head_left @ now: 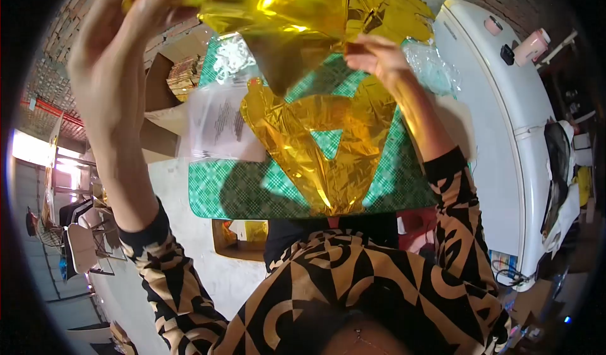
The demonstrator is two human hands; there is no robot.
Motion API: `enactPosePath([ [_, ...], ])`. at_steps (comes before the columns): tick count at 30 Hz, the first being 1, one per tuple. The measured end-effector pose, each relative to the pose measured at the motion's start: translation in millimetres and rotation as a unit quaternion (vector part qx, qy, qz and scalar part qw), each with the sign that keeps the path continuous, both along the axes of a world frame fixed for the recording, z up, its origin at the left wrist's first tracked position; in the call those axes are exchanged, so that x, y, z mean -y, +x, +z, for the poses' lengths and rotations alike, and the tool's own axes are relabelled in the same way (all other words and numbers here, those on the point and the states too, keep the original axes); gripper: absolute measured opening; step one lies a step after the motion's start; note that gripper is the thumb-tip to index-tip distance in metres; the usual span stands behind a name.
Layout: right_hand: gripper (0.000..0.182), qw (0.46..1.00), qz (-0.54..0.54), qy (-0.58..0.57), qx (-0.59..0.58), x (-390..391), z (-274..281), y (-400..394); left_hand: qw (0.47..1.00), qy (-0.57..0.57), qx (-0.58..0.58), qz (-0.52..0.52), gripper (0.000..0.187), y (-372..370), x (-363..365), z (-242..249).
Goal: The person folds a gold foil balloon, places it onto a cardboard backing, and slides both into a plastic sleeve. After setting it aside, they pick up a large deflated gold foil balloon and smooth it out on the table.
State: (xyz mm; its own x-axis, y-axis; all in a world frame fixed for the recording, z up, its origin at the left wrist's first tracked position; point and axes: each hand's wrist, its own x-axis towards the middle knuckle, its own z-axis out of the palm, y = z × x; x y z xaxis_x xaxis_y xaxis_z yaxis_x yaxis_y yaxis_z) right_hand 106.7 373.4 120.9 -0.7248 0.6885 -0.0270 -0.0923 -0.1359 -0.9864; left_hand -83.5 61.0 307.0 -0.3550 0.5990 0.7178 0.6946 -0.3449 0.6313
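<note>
A flat gold foil balloon (284, 4) is held up in front of me, its top cut off by the frame. My left hand (110, 58) has its fingers closed on the upper left of this foil. At its right edge, my right hand (380, 58) pinches the foil between thumb and fingers. Below lies another deflated gold foil balloon (284, 143), shaped like a letter A upside down to me, flat on the green patterned table (208, 194). The raised foil hides part of the table behind it.
Printed clear plastic bags (221, 124) and a white stringy heap (233, 58) lie at the left. More gold foil (404, 14) and crumpled clear plastic (435, 71) sit at the back right. A white fridge (486, 108) lines the right; a cardboard box (158, 137) stands left.
</note>
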Motion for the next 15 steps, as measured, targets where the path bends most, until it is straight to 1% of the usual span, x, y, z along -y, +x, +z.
enactPosePath([
  [2,0.025,0.997,0.027,-0.021,-0.063,-21,-4,1,0.999,-0.035,-0.017,-0.025,0.023,13,30,-27],
  [3,0.026,0.997,-0.011,0.026,-0.077,-23,-10,-3,0.996,-0.038,-0.016,-0.078,0.022,21,37,-42],
  [4,0.027,0.996,-0.019,0.027,-0.079,-26,-15,-3,0.990,-0.039,-0.015,-0.131,0.022,32,41,-59],
  [6,0.029,0.995,-0.034,0.033,-0.084,-34,-25,0,0.977,-0.075,0.010,-0.202,0.015,56,41,-89],
  [8,0.029,0.997,-0.039,0.046,-0.038,-42,-43,-1,0.977,-0.135,0.032,-0.161,0.007,82,48,-130],
  [10,0.026,0.997,-0.042,0.061,0.011,-49,-65,-2,0.976,-0.161,0.033,-0.146,0.003,104,49,-178],
  [13,0.022,0.992,-0.045,0.089,0.081,-49,-85,-4,0.978,-0.180,0.014,-0.108,0.006,133,52,-243],
  [15,0.023,0.989,-0.049,0.105,0.086,-49,-101,-4,0.977,-0.196,0.008,-0.089,0.011,147,53,-259],
])
